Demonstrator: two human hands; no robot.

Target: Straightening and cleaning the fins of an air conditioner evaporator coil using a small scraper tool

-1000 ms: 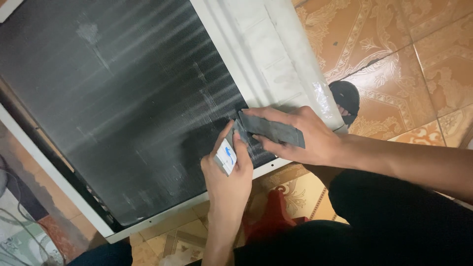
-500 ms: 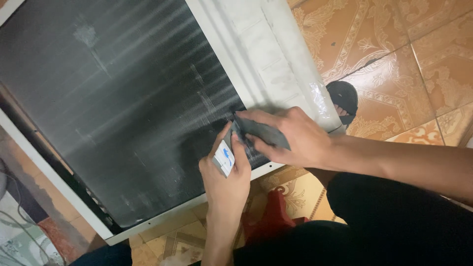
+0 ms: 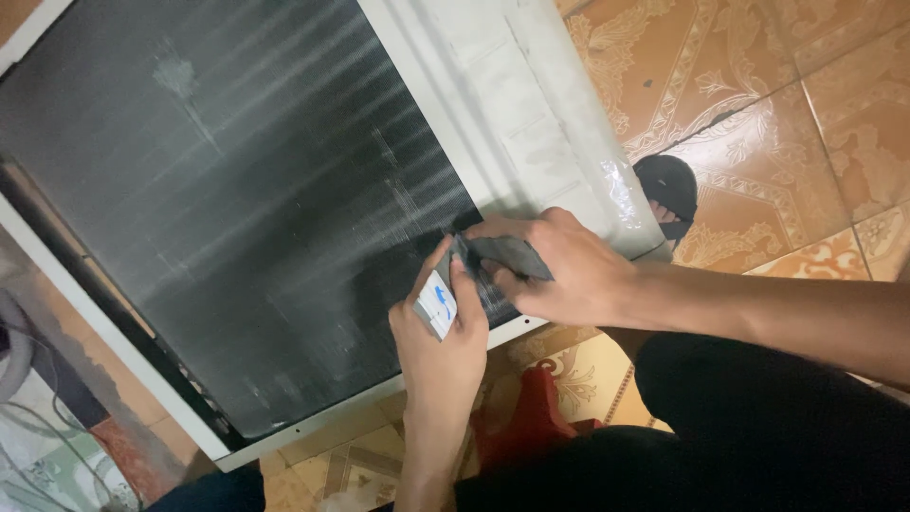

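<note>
Resting against the lower right part of the dark finned panel (image 3: 256, 209), a dark grey strip (image 3: 507, 254) lies under the fingers of the right hand (image 3: 559, 270), which is curled down over it and grips it from above. Just beside it, the left hand (image 3: 441, 351) is closed around a small white and blue block (image 3: 436, 305), thumb on one side and fingers on the other, with the block's top end touching the near end of the strip. Both hands meet over the panel's lower right corner, close to its white frame (image 3: 531, 123). The frame lies flat on an orange patterned tile floor (image 3: 806, 104). A black sandal (image 3: 668, 190) sits on the tiles just past the frame's right edge. A red object (image 3: 526, 427) shows below the hands, beside the person's dark trousers (image 3: 758, 427).
</note>
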